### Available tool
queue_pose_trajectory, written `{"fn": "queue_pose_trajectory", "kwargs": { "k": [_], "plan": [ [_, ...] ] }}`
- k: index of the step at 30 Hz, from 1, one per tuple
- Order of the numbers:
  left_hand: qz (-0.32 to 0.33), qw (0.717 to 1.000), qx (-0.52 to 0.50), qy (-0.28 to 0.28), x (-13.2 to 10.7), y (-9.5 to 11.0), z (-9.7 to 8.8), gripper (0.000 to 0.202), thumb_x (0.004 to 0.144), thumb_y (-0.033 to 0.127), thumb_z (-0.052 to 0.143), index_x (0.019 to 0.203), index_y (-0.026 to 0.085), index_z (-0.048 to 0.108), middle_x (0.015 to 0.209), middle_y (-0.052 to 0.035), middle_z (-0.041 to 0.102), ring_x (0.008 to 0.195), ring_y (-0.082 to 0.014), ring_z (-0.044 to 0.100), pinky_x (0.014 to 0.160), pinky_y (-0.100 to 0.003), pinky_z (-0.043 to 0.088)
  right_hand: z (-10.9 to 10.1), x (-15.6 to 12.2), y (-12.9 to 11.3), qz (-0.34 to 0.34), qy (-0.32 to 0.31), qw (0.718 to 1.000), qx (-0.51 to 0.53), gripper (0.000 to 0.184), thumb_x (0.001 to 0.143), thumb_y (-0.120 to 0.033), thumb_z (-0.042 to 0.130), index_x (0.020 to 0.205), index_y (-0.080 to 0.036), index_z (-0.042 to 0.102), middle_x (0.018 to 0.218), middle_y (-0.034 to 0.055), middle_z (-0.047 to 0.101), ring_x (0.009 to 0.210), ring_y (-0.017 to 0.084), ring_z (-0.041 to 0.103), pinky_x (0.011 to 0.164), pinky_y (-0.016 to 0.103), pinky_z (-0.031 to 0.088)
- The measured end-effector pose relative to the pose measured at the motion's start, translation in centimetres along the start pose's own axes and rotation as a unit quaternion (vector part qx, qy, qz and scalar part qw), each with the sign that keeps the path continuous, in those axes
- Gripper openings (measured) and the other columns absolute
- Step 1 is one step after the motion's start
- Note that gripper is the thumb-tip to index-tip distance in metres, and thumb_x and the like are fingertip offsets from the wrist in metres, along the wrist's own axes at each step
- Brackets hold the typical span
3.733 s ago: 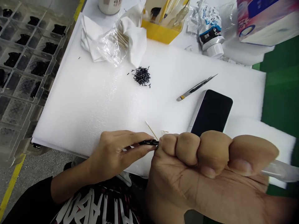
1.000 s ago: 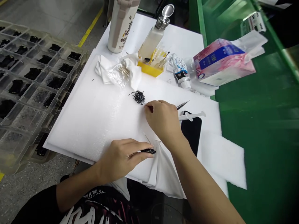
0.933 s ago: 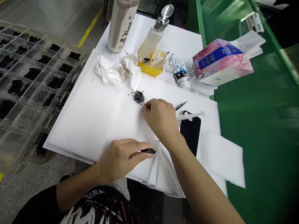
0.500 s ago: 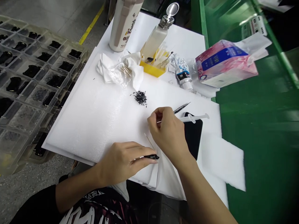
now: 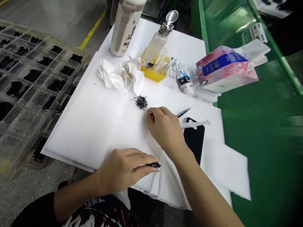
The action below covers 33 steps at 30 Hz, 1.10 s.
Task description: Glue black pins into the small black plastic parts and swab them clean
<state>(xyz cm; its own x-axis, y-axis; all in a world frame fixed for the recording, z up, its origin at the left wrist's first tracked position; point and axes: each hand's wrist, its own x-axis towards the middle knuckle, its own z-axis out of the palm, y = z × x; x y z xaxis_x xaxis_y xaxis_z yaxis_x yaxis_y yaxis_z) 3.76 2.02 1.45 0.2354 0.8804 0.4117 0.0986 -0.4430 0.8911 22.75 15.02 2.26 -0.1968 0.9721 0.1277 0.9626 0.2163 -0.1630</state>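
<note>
My left hand [image 5: 123, 168] rests on the near edge of the white foam sheet [image 5: 99, 126] and pinches a small black part [image 5: 153, 165] between thumb and forefinger. My right hand [image 5: 165, 129] reaches forward with its fingertips pinched together right beside a small pile of tiny black pins [image 5: 141, 102]. Whether a pin sits between those fingertips is too small to see. A thin wooden stick [image 5: 151, 147] lies on the foam between the two hands.
Tweezers [image 5: 183, 112], a syringe [image 5: 195, 124] and a dark phone [image 5: 194, 142] lie right of my right hand. Behind stand a bottle [image 5: 126, 26], a dispenser [image 5: 156, 42], a yellow tray [image 5: 155, 74], a tube [image 5: 184, 82], cloths [image 5: 113, 75] and tissues [image 5: 224, 67]. Clear trays [image 5: 30, 82] of black parts sit left.
My right hand dropped the syringe beside the phone, reached to the pin pile, drew back toward the left hand, and now is at the pile again. My left hand kept its black part.
</note>
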Motion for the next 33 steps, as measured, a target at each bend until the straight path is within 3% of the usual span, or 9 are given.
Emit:
{"fn": "queue_pose_trajectory", "kwargs": {
  "k": [3,6,13,16,20,33],
  "plan": [
    [0.006,1.000,0.005,-0.003,0.0,0.0,0.0,0.024,0.120,0.032,0.077,0.124,0.014,0.093,0.109,-0.0106,0.096,0.090,-0.0193,0.093,0.085,-0.024,0.078,0.1,0.5,-0.1,-0.009,-0.004,1.000,-0.030,0.020,0.106,-0.018,0.058,0.096,-0.019,0.076,0.093,0.0114,0.072,0.064,0.022,0.057,0.064,0.036,0.034],
    [0.001,1.000,0.008,-0.007,0.0,-0.1,-0.1,0.023,0.119,0.032,0.078,0.124,0.015,0.093,0.109,-0.0102,0.096,0.091,-0.0201,0.093,0.084,-0.025,0.078,0.3,0.7,-0.4,-0.019,0.010,0.999,-0.038,0.020,0.103,-0.014,0.058,0.091,-0.018,0.073,0.089,0.0112,0.069,0.060,0.020,0.052,0.062,0.036,0.030],
    [0.020,1.000,0.010,-0.014,-0.4,-0.4,0.2,0.028,0.120,0.035,0.076,0.124,0.013,0.092,0.110,-0.0111,0.095,0.092,-0.0202,0.093,0.087,-0.026,0.079,0.2,-3.8,-0.9,-0.096,0.087,0.991,0.022,0.018,0.112,-0.025,0.061,0.106,-0.022,0.078,0.092,0.0056,0.075,0.072,0.019,0.069,0.066,0.030,0.050],
    [0.023,1.000,0.011,-0.016,-0.5,-0.5,0.3,0.028,0.121,0.035,0.075,0.126,0.013,0.091,0.111,-0.0111,0.095,0.097,-0.0217,0.094,0.091,-0.029,0.080,0.7,-5.6,-0.6,-0.119,0.127,0.984,0.029,0.025,0.117,-0.028,0.060,0.112,-0.023,0.084,0.095,0.0062,0.079,0.076,0.019,0.073,0.062,0.029,0.049],
    [0.021,1.000,0.009,-0.018,-0.6,-0.6,0.4,0.027,0.120,0.036,0.076,0.127,0.015,0.091,0.111,-0.0114,0.095,0.096,-0.0231,0.094,0.090,-0.031,0.081,1.7,-6.1,-0.2,-0.116,0.169,0.978,0.030,0.031,0.121,-0.029,0.058,0.119,-0.021,0.088,0.093,0.0074,0.080,0.076,0.019,0.074,0.061,0.030,0.051],
    [0.023,0.999,0.006,-0.025,-0.4,-0.2,0.2,0.023,0.119,0.032,0.077,0.128,0.015,0.089,0.112,-0.0124,0.095,0.098,-0.0231,0.093,0.091,-0.029,0.079,0.0,-5.6,0.3,-0.099,0.135,0.983,0.079,0.025,0.118,-0.035,0.066,0.114,-0.024,0.088,0.094,0.0050,0.083,0.065,0.017,0.070,0.063,0.032,0.059]
  ]
}}
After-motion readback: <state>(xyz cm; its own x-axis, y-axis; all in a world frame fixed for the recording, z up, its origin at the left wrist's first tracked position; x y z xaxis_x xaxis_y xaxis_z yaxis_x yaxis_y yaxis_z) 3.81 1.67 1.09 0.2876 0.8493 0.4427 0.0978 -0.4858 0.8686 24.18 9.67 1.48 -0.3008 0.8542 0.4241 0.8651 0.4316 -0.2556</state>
